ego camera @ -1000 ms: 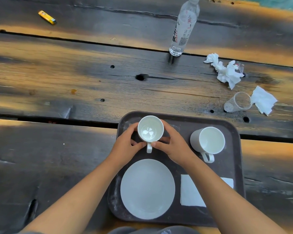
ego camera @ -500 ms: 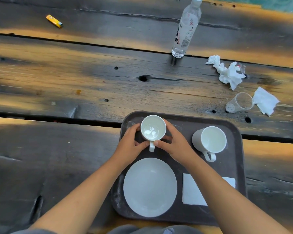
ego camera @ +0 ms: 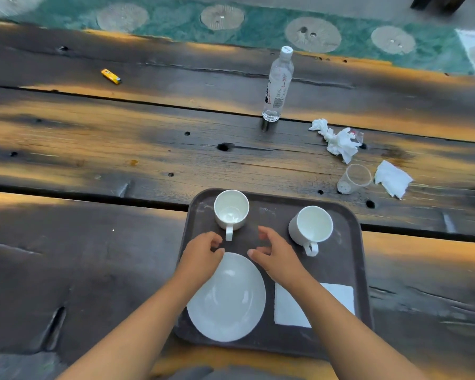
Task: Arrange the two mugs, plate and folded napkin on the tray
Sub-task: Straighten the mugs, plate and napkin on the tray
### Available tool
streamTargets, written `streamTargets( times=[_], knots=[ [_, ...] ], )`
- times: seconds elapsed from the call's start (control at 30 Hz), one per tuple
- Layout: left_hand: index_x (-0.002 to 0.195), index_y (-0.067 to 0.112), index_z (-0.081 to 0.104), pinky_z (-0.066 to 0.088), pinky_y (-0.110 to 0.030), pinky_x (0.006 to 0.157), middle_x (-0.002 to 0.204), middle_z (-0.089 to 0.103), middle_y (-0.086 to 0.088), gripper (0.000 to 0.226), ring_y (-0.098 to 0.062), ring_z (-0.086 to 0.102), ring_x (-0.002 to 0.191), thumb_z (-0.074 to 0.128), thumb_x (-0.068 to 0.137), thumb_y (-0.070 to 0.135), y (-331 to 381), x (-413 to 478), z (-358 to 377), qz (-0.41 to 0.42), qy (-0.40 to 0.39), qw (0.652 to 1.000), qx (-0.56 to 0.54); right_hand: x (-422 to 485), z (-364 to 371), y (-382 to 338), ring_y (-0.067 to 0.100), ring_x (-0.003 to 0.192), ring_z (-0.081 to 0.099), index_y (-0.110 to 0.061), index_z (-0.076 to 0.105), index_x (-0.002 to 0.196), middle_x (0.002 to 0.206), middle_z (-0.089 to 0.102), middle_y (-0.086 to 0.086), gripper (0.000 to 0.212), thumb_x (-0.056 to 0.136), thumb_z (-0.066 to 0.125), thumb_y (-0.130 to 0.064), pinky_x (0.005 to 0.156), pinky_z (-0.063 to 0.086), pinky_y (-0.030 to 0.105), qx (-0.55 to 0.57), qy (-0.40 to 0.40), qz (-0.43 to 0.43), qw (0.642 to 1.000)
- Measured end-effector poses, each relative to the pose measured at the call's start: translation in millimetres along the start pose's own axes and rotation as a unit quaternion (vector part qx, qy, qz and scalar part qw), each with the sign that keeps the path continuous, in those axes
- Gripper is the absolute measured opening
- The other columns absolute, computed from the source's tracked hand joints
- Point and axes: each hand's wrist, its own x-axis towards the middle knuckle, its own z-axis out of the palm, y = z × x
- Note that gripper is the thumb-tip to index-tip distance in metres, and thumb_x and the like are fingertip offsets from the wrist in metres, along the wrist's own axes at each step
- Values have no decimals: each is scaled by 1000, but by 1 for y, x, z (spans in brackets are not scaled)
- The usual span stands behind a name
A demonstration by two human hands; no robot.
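Observation:
A dark brown tray [ego camera: 348,259] lies on the wooden table in front of me. One white mug [ego camera: 231,211] stands at its far left corner, handle toward me. A second white mug [ego camera: 310,224] stands at the far right. A white plate [ego camera: 231,300] lies at the near left, and a folded white napkin [ego camera: 337,294] at the near right, partly under my right forearm. My left hand [ego camera: 202,256] hovers over the plate's far edge, fingers curled and apart, holding nothing. My right hand [ego camera: 274,253] is beside it, also loose, just short of the left mug.
A clear water bottle [ego camera: 277,86] stands on the far planks. Crumpled tissue [ego camera: 337,141], a tipped clear plastic cup [ego camera: 354,179] and another tissue [ego camera: 392,179] lie right of the tray's far side. A yellow lighter [ego camera: 110,76] lies far left. Beyond the table edge is green ground.
Both hands have let go of the left mug and drawn back toward me. The mug stays at the tray's far left corner. The view has tilted up.

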Motion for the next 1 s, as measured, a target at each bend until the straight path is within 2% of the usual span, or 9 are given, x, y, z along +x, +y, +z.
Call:
streamTargets(
  times=[0.07,0.13,0.17,0.37,0.6,0.7,0.8,0.93,1.0],
  knots=[
    [101,27,66,42,-13,64,98,68,9,9,-7,62,87,64,95,20,6,-12,10,-25,25,999,-42,-12,-7,9,12,114,63,-27,39,152,143,51,-8,68,92,70,-30,86,56,27,-7,-6,2,1000],
    [100,27,67,41,-12,65,96,66,12,9,-4,61,89,63,96,21,12,-21,23,-34,28,997,-64,-24,-16,19,10,112,63,-28,41,150,138,52,-9,63,94,69,-30,71,52,18,-19,-7,1,1000],
    [101,27,67,41,-11,66,96,65,13,9,-3,60,89,62,96,21,16,-26,29,-33,26,997,-65,-30,-21,24,10,111,62,-28,42,149,135,53,-9,62,94,69,-30,70,50,17,-24,-8,-1,1000],
    [106,26,65,41,-15,68,99,66,10,9,-6,59,89,61,98,23,47,-43,60,-2,4,1000,-11,-55,-58,56,13,110,64,-23,55,138,128,60,-6,46,95,67,-29,94,53,31,-57,-8,14,998],
    [115,22,64,44,-14,69,104,68,6,18,-10,63,94,63,97,26,87,-40,80,24,-47,999,-6,-58,-99,82,11,109,63,-23,63,127,123,64,-8,34,95,66,-31,93,54,32,-52,18,47,997],
    [120,22,62,41,-13,67,108,66,6,25,-9,61,96,64,97,31,100,-31,87,26,-52,998,-5,-51,-115,87,7,106,63,-25,63,126,122,65,-10,32,95,66,-33,88,51,26,-42,33,49,997],
    [128,23,59,42,-19,75,117,66,5,34,-9,60,99,65,97,34,109,-20,92,29,-58,998,-6,-40,-127,90,7,106,63,-26,63,125,121,65,-10,32,95,66,-35,93,54,31,-30,51,53,997],
    [138,30,49,44,-15,67,121,60,10,56,-2,65,87,74,89,42,116,-3,92,30,-72,996,-52,-25,-136,87,5,99,64,-30,56,124,119,61,-13,38,90,72,-38,87,58,32,11,72,48,996],
    [143,35,42,47,-15,69,126,56,13,71,-3,67,90,79,84,45,117,4,91,30,-92,992,-85,-17,-139,83,6,98,65,-32,51,125,121,58,-12,47,87,76,-39,83,58,30,23,74,39,996]
  ],
)
